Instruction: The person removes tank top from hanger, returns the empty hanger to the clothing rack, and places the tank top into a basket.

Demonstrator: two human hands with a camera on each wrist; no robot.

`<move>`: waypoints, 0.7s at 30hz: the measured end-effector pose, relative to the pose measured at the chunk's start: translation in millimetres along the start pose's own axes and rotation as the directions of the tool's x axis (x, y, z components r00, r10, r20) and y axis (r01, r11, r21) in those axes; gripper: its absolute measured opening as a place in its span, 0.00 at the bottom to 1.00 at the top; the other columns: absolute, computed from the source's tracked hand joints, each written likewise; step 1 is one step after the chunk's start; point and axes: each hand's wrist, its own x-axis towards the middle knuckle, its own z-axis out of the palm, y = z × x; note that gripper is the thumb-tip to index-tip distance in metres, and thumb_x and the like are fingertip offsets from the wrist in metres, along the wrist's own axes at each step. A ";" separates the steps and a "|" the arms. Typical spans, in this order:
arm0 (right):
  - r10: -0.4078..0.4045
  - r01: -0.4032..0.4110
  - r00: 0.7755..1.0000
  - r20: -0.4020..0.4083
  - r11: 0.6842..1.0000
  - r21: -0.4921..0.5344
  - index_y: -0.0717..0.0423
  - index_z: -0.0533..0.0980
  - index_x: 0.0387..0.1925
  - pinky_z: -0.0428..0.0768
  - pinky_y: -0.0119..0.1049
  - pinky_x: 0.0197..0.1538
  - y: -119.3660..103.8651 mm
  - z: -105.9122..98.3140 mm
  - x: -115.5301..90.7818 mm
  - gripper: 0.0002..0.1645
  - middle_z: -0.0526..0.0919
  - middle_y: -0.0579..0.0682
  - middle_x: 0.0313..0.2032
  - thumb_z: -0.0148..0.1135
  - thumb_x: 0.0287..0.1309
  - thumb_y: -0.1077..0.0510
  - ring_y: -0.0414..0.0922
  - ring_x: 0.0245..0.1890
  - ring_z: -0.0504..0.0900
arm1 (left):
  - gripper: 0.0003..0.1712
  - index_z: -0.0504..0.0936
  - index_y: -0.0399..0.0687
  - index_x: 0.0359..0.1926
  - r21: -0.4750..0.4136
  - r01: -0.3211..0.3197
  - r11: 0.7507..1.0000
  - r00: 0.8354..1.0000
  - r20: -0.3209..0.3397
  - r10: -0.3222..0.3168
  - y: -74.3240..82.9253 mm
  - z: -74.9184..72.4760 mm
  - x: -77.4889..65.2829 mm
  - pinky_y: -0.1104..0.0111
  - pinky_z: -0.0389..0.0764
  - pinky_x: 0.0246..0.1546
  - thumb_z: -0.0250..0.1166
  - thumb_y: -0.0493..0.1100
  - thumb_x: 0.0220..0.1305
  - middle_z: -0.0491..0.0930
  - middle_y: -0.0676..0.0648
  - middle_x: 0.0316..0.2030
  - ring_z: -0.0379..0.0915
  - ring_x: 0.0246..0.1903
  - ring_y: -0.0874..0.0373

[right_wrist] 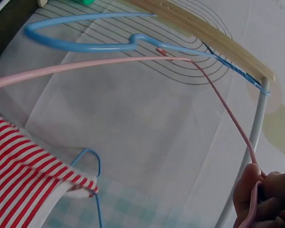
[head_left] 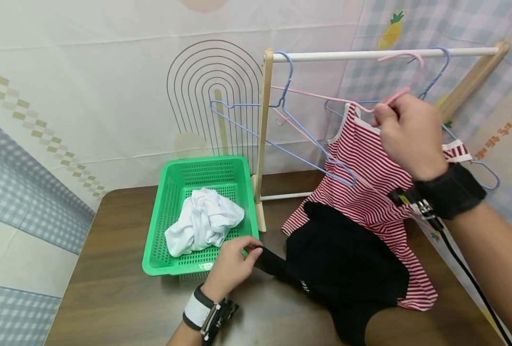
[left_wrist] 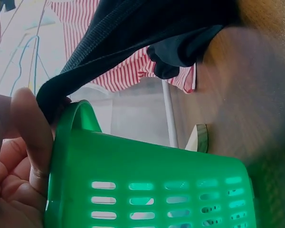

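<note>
In the head view my left hand (head_left: 234, 263) pinches the edge of a black garment (head_left: 347, 259) with small white print, just outside the basket's front right corner. A ribbed edge of the black garment (left_wrist: 90, 52) shows in the left wrist view. My right hand (head_left: 413, 132) grips a pink clothes hanger (head_left: 325, 96) below its hook, close to the rail. That pink hanger (right_wrist: 228, 109) carries no garment in the right wrist view. Behind the black cloth, a red-and-white striped sleeveless top (head_left: 359, 178) hangs on a blue hanger (head_left: 491, 175).
A green basket (head_left: 152, 230) holds crumpled white cloth (head_left: 206, 221). The clothes rack has a white rail (head_left: 347, 55) and wooden posts (head_left: 262, 134). Another blue hanger (head_left: 286, 149) hangs at its left end. All stand on a brown table (head_left: 109, 269) before a patterned curtain.
</note>
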 end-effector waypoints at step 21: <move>-0.060 0.056 0.980 0.189 0.998 0.025 0.62 0.83 0.38 0.63 0.40 0.35 -46.1 70.6 48.9 0.21 0.88 0.61 0.34 0.51 0.78 0.52 0.56 0.33 0.81 | 0.04 0.88 0.51 0.40 -0.033 -0.024 0.999 1.000 0.004 0.024 0.7 10.1 2.9 0.76 0.79 0.30 0.71 0.38 0.66 0.87 0.56 0.32 0.78 0.31 0.68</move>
